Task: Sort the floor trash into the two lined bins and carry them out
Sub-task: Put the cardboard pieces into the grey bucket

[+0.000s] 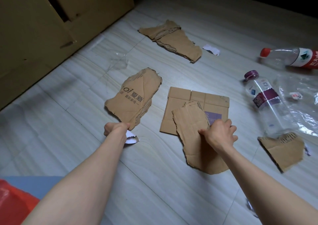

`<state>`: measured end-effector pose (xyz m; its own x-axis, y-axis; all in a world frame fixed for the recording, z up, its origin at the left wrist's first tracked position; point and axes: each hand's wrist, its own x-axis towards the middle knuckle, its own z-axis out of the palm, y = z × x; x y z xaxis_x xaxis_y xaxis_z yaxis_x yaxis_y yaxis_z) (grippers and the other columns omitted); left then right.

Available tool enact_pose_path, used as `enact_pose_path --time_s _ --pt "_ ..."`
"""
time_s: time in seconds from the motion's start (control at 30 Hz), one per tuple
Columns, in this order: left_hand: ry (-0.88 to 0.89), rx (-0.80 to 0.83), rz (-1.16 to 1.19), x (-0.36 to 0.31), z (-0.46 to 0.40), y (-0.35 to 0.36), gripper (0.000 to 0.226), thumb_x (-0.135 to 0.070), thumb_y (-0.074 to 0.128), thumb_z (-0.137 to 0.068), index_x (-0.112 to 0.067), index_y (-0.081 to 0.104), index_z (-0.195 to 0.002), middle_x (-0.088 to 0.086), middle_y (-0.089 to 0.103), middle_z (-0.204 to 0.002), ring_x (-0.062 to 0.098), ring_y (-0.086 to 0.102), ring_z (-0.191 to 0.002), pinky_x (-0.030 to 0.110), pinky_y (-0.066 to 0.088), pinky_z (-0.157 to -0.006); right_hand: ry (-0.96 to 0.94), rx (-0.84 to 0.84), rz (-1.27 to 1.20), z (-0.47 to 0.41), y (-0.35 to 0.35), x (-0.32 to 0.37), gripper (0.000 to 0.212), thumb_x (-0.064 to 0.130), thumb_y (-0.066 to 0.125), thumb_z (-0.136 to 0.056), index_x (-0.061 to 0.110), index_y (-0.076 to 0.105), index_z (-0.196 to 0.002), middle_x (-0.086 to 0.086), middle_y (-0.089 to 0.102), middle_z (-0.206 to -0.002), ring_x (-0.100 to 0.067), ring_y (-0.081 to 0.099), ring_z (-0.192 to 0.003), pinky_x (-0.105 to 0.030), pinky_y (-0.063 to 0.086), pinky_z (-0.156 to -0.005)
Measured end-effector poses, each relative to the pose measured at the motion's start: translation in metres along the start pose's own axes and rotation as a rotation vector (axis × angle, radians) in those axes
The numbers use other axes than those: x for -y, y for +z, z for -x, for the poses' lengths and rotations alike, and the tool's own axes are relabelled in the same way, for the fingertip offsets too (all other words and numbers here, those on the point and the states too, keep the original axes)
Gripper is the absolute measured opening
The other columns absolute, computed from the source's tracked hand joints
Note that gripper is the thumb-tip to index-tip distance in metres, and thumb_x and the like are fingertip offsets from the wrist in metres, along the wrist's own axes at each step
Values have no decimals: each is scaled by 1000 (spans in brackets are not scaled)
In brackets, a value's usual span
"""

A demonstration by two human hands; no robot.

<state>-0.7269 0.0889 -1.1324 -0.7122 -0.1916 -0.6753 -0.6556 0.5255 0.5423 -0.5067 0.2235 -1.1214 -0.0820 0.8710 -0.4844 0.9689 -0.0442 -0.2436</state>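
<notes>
My left hand [115, 127] grips the near edge of a torn cardboard piece with printed characters [136, 97], lifted off the floor. A white paper scrap [131, 137] shows just under that hand. My right hand [219, 134] pinches a second torn cardboard piece [191, 126] that overlaps a flat square cardboard sheet [206, 99]. Another torn cardboard piece [172, 39] lies farther away, and one more [284, 149] lies at the right. Two clear plastic bottles lie at the right: one with a purple cap [268, 102], one with a red cap [289, 58].
A red bin liner [12, 202] shows at the bottom left corner. Large cardboard boxes [43, 18] stand along the left. Clear plastic film [302, 94] lies by the bottles, a smaller clear piece [120, 63] near the boxes. A white paper scrap [211, 49] lies beyond the far cardboard.
</notes>
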Motion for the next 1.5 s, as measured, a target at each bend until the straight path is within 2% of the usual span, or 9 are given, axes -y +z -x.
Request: enact_pose_path --time_s 0.23,0.33,0.5,0.73,0.9,1.03,1.27,1.4,1.5 --pt "135 25 23 2 5 -1 26 -5 71 -77 -1 66 -102 16 64 -115 29 62 -94 25 43 -74 -14 -30 124 3 -5 5 55 44 68 -81 6 56 -118 -13 36 -135 -31 31 -125 -44 31 -98" --pt "202 26 32 -3 5 0 18 -3 68 -80 -4 68 -98 16 64 -114 27 59 -91 24 43 -76 27 2 111 5 -6 5 55 44 68 -81 6 56 -119 -14 37 -134 -31 32 -125 -42 31 -100" --pt "259 -2 -178 -8 4 4 38 -3 63 -83 0 56 -121 19 52 -132 35 56 -115 33 45 -96 104 118 -25 5 -6 6 57 39 70 -81 6 51 -124 -15 36 -135 -32 33 -127 -43 31 -102" --pt "843 107 -839 6 13 8 53 -22 67 -84 -2 43 -127 14 35 -140 37 48 -118 44 41 -95 97 144 -46 -1 -3 1 65 42 71 -79 5 48 -126 -14 35 -134 -33 33 -126 -48 36 -99" --pt "859 216 -921 0 18 18 58 -32 74 -77 0 48 -117 14 31 -145 39 45 -120 45 42 -97 85 122 -46 -2 -1 1 69 42 71 -79 4 46 -130 -13 34 -135 -32 32 -128 -47 36 -99" --pt "790 240 -1065 4 30 28 84 -33 76 -75 1 30 -136 19 5 -155 40 41 -127 43 37 -102 74 113 -40 -2 0 1 66 42 70 -80 4 46 -128 -13 34 -135 -32 32 -128 -48 36 -99" --pt "987 97 -1251 5 43 24 27 -12 49 -90 3 54 -112 18 47 -119 38 54 -104 40 45 -81 91 113 -88 -4 6 1 55 37 71 -81 1 54 -118 -15 38 -132 -35 39 -123 -47 40 -97" --pt "1094 6 -1271 15 48 14 20 -1 42 -89 0 54 -105 19 60 -107 37 59 -98 38 44 -73 105 104 -198 -5 9 2 49 36 76 -74 3 59 -106 -15 63 -107 -34 59 -99 -39 49 -79" --pt "1135 -41 -1269 16 50 3 19 -3 43 -89 -1 55 -103 18 60 -107 37 59 -98 39 42 -70 92 112 -265 1 8 -3 42 35 77 -73 6 53 -91 -11 61 -91 -29 56 -84 -30 41 -63"
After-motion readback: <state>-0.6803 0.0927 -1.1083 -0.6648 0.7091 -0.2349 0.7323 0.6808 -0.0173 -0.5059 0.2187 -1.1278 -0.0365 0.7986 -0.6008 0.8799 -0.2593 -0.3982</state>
